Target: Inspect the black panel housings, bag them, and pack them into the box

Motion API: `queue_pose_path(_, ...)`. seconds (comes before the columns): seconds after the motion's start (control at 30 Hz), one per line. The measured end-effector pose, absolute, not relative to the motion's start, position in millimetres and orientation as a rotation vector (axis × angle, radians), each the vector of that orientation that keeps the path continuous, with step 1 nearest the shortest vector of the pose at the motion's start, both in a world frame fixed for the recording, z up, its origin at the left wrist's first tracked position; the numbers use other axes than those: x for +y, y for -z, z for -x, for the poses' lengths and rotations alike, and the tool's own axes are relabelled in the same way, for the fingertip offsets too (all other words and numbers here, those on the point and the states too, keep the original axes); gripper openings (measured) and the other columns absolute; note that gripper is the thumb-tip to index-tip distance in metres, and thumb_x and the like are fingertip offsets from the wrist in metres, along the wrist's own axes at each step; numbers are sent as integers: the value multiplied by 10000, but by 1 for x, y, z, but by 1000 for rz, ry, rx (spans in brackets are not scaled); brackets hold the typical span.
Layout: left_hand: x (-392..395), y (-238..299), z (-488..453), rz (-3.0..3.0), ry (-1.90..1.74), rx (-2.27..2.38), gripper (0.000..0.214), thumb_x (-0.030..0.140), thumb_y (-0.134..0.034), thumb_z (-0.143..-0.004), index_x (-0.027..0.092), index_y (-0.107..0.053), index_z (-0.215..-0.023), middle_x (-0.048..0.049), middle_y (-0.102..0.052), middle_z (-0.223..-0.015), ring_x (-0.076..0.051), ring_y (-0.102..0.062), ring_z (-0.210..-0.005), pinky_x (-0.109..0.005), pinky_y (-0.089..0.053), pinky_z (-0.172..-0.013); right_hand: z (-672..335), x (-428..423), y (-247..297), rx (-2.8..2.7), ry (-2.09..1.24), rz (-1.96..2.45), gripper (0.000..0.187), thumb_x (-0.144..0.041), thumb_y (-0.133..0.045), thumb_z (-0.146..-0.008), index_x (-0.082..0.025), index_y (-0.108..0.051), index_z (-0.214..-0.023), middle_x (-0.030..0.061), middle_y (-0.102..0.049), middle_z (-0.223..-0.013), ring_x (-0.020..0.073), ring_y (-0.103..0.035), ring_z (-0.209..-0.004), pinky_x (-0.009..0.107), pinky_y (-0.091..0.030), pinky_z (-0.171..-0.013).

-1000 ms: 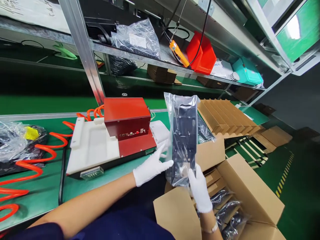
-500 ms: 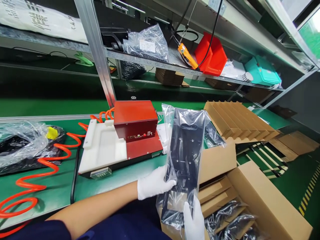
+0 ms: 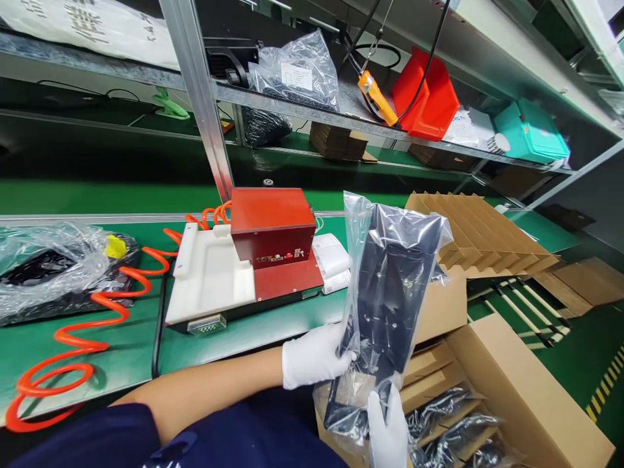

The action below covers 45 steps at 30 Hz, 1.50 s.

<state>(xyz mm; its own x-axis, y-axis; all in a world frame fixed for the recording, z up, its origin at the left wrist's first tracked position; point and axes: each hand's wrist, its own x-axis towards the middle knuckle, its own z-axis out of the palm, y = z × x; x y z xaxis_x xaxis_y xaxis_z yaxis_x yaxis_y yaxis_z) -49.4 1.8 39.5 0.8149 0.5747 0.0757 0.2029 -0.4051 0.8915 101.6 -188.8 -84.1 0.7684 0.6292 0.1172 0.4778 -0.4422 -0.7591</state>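
Observation:
A black flat panel (image 3: 390,286) with small holes sits inside a clear plastic bag (image 3: 358,221). Both my hands hold it, tilted, above an open cardboard box (image 3: 536,390). My left hand (image 3: 316,356), in a white glove, grips the bag's left edge with the thumb on top. My right hand (image 3: 389,426), also gloved in white, is closed on the lower right edge; its fingertips are partly hidden. In the box, several bagged black parts (image 3: 463,426) stand between cardboard dividers.
A red-and-white fixture (image 3: 273,227) stands on the green bench, with a coiled orange air hose (image 3: 117,312) on its left. Bagged parts (image 3: 63,266) lie at far left. Folded cardboard dividers (image 3: 480,234) rest at right. An orange electric screwdriver (image 3: 376,97) hangs by the shelf.
The bagged panel has shifted right in the view and its top leans further right. Both hands keep hold of it. The camera view has turned slightly.

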Motion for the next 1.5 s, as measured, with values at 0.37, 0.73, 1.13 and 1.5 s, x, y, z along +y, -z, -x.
queue_pose_path(0.37,6,-39,54,-1921,-354,671,133,270,-542,-836,203,-587,-943,-45,-711,-906,-227,-680,-867,-383,-567,-914,-83,-177,39,-885,-436,1988,641,-562,-498,-926,-80,-628,-1326,167,-660,-1252,251,-657,-1170,422,-544,-1066)
queue_pose_path(0.73,11,-34,59,-1785,-333,610,365,416,-569,-863,156,-583,-1118,-104,-727,-1111,-259,-685,-983,-418,-564,-954,-76,-176,19,-838,-475,1991,599,-531,-515,-904,-95,-659,-1289,163,-639,-1297,261,-646,-1201,414,-561,-1043)
queue_pose_path(1.13,20,-36,57,-1579,-415,463,820,829,-309,-892,285,-516,-1469,-43,-497,-1553,-296,-339,-1515,-435,-203,-1290,-77,-158,-23,-981,-626,1830,480,-447,-431,-968,-172,-648,-1296,104,-649,-1291,219,-626,-1222,375,-545,-1058)
queue_pose_path(1.5,22,-35,58,-1538,-432,453,801,846,-382,-865,264,-621,-1359,-82,-649,-1383,-300,-441,-1447,-463,-272,-1264,-74,-160,-15,-1099,-456,1899,450,-384,-390,-1020,-141,-636,-1307,110,-683,-1224,187,-678,-1118,300,-588,-951)
